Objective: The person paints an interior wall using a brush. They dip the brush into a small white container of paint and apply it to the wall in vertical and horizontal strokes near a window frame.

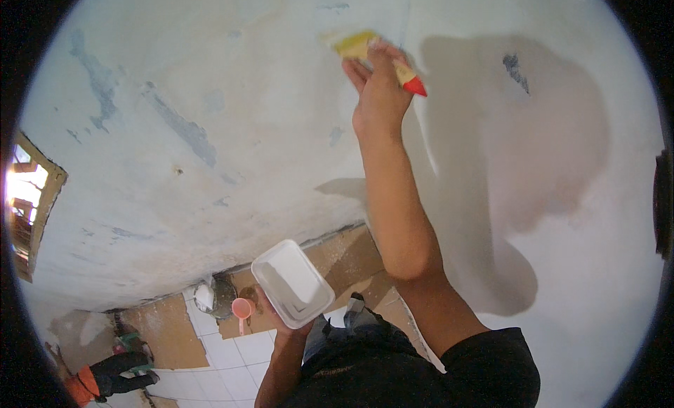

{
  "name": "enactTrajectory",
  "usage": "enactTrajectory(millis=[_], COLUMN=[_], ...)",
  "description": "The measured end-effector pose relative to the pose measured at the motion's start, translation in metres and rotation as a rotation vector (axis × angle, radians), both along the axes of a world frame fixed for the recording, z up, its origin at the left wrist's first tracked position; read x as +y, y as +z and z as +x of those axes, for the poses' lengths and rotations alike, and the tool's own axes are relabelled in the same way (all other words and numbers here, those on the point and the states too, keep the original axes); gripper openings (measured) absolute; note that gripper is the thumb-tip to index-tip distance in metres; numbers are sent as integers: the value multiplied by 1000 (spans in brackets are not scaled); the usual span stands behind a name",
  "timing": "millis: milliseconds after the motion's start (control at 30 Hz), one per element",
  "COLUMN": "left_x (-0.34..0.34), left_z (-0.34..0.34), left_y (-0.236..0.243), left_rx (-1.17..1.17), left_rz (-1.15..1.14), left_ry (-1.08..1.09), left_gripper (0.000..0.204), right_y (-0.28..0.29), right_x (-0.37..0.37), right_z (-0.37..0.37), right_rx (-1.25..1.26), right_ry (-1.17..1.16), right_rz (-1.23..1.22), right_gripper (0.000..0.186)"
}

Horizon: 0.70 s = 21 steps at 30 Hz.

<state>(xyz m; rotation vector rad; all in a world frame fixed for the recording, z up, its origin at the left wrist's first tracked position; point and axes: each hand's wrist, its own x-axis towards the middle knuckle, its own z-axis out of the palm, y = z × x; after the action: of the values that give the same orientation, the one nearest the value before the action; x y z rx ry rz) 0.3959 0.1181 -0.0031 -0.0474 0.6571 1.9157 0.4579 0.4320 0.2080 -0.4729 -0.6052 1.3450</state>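
My right hand (379,92) is raised against the pale, patchy wall (232,113), closed on a paintbrush (411,82) with a red-tipped wooden handle. Its blurred yellowish bristles lie at the wall surface. Low in front of me my left hand (281,320) grips a rectangular white tub (291,282) holding white liquid, probably paint, with part of the hand hidden under it. Grey scuffs mark the wall, and my shadow falls on it to the right of my arm.
A pink dipper (243,308) and a metal bucket (223,303) stand at the wall's foot, on cardboard (161,338) over white tiles (232,380). A person (105,376) in orange and dark clothing is at lower left. A wood-framed opening (42,187) is at far left.
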Motion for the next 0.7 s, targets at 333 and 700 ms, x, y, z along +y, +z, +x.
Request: enactTrajectory(millis=[333, 700], left_x=[0, 5], left_z=[-2, -2], left_y=[9, 27], left_rx=[-16, 12], left_rz=[36, 27], left_ry=[-40, -33], left_gripper=[71, 69], right_y=[-221, 23], right_x=[-14, -17], right_z=[14, 5], right_rx=[7, -45], right_ry=[-13, -53], right_rz=[-103, 281], right_gripper=[29, 19])
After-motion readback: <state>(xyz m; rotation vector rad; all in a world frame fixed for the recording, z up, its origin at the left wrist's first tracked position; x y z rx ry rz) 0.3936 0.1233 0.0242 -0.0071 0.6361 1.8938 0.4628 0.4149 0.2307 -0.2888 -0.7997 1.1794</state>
